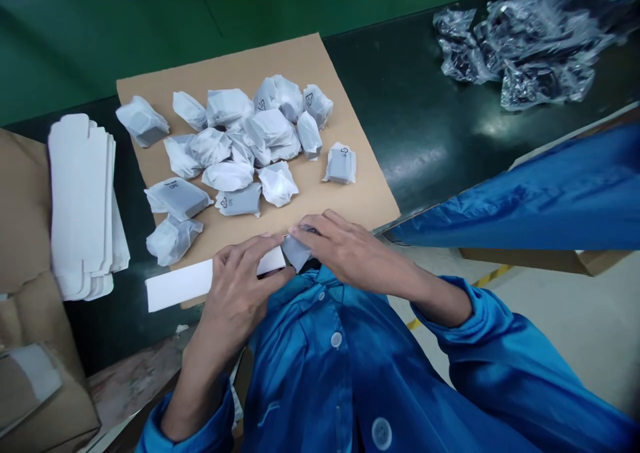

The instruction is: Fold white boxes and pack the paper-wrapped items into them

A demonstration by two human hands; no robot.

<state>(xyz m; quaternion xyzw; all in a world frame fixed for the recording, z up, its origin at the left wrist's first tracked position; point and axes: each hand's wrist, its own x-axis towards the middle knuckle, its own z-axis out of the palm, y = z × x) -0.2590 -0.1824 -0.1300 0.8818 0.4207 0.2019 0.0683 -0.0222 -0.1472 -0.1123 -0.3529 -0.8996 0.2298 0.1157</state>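
Note:
My left hand (pixel 240 276) is closed around a long, narrow white box (pixel 181 285) at the front edge of the cardboard sheet. At the right end of that box, my right hand (pixel 345 250) pinches a small item in a frosted plastic bag (pixel 296 252). The bag touches the box end; my fingers hide whether part of it is inside. Beyond my hands lie several similar bagged items, among them a grey one (pixel 240 201) with a printed mark and another (pixel 341 164) apart at the right.
The cardboard sheet (pixel 357 203) covers part of the dark green table (pixel 385 106). Flat white box blanks (pixel 80 206) are stacked at left, beside a brown carton (pixel 23 206). Clear bags with black contents (pixel 545 46) lie at the far right. Blue sheeting (pixel 550 193) hangs on the right.

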